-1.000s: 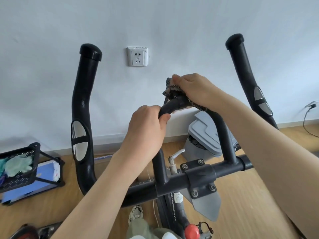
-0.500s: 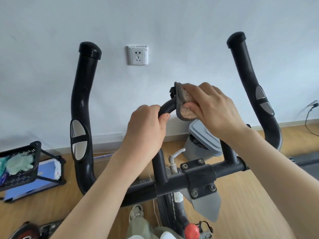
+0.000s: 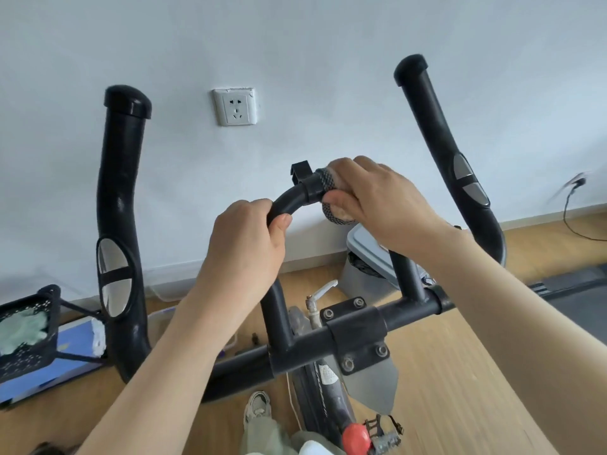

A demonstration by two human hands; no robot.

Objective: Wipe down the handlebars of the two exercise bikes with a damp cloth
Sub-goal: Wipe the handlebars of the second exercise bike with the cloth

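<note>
So the left grip (image 3: 246,247) is clamped round the left side of the curved middle loop (image 3: 289,201) of the bike's handlebars, with the thumb tucked under the tube. The right grip (image 3: 384,205) is just beside it at the top of that same loop. Its fingers and thumb are curled round a grey mesh-looking cloth (image 3: 328,183), squeezing it against the tube right next to a little black clip (image 3: 300,172) that sticks up there. The cloth sits between hand and tube, with a bit poking out by the fingertips and another bit under the thumb. The left bar (image 3: 121,205) and right bar (image 3: 437,133) stand tall on either side, well apart from both hands, each with a shiny silver pad on it. There's a white socket (image 3: 235,106) on the wall behind. Down on the wooden floor (image 3: 460,372) a grey bin (image 3: 364,257) sits past the right arm. A black basket (image 3: 26,353) with something pale green in it is at the far left, and a red knob (image 3: 356,436) shows low on the frame.
</note>
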